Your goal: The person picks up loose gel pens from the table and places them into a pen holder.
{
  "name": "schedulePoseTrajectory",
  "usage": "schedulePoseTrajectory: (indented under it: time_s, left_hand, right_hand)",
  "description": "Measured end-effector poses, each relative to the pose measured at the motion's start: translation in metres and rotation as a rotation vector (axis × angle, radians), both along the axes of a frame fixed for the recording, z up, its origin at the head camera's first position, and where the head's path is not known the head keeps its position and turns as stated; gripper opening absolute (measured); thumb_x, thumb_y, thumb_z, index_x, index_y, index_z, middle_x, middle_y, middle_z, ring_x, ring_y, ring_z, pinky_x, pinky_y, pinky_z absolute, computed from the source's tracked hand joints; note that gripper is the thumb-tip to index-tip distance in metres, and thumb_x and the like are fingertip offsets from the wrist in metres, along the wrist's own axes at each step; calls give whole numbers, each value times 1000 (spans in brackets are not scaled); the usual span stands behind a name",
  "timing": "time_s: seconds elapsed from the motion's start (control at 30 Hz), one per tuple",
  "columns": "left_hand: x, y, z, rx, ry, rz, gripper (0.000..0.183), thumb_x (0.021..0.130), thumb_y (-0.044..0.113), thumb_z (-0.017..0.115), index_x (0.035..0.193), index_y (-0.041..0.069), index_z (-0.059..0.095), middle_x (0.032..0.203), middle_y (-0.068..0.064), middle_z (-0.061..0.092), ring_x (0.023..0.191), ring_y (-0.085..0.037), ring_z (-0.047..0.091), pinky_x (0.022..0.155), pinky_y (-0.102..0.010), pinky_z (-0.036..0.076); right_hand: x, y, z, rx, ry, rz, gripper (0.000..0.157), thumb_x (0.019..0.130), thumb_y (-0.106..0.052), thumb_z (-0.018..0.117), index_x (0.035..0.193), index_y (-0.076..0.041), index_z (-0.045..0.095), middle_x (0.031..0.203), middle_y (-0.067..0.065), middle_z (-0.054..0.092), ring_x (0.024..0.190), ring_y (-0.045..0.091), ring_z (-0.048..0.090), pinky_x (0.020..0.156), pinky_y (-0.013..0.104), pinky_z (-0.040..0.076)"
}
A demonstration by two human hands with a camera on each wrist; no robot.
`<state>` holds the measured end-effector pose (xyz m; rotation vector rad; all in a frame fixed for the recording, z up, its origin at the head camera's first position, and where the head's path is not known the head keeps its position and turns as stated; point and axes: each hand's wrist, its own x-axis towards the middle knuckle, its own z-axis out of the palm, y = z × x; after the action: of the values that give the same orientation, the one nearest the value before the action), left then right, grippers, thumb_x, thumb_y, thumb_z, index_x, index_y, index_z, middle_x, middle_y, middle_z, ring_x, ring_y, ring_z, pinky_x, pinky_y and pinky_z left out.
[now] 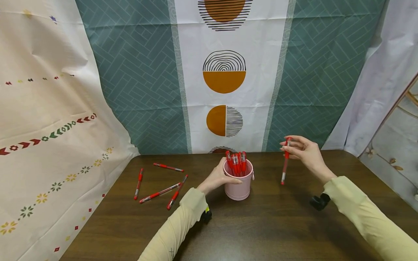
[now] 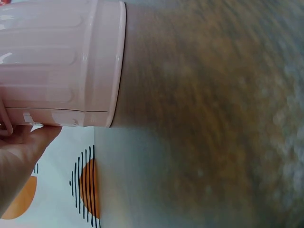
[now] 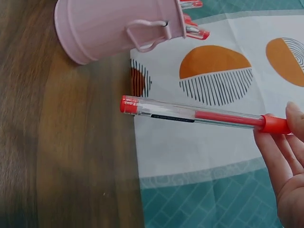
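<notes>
A small pink bucket (image 1: 237, 189) with a side handle stands upright on the table, several red gel pens (image 1: 236, 163) standing in it. My left hand (image 1: 216, 178) holds it from the left, thumb across the front and the other fingers hidden behind. In the left wrist view the bucket's ribbed wall (image 2: 42, 52) fills the upper left. To the right, my right hand (image 1: 305, 154) pinches one red gel pen (image 1: 285, 168) by its upper end, and the pen hangs nearly upright. The right wrist view shows its clear barrel (image 3: 190, 114) with a red refill.
On the table's left lie several loose red pens: one (image 1: 138, 184) at the far left, one (image 1: 168, 167) near the back, and a crossing pair (image 1: 160, 193). A patterned cloth (image 1: 140, 72) hangs behind the dark wooden table (image 1: 261, 228).
</notes>
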<state>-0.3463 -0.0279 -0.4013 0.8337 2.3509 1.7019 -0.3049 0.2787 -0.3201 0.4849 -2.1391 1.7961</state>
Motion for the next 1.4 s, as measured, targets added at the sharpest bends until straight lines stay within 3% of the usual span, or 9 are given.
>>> schedulePoseTrajectory:
  time_s: [0.43,0.63,1.03,1.4]
  left_hand:
    - [0,0,1,16,0,-14,81,64,33,80,128,22,32,120,9,46,108,-10,45,88,-35,39]
    - [0,0,0,14,-5,-8,81,64,33,80,128,22,32,119,11,46,107,-9,45,87,-34,39]
    - [1,-1,0,14,-9,-9,79,64,33,80,127,22,32,118,10,47,106,-10,46,87,-34,40]
    - [2,0,5,17,-18,-19,80,65,32,80,128,20,32,119,9,46,106,-10,46,86,-32,40]
  right_hand:
    - [-5,-16,7,-104,18,45,37,82,-4,65,116,2,52,99,14,64,82,20,64,67,33,50]
    - [-8,-25,14,-117,27,33,39,82,-7,66,117,2,51,100,13,64,83,20,64,68,32,50]
    - [-12,-52,29,-240,61,95,34,83,-2,64,115,0,53,100,13,64,85,21,63,69,32,50]
    - [-17,-69,34,-288,99,84,30,83,0,63,112,2,55,97,14,64,84,22,64,69,33,49]
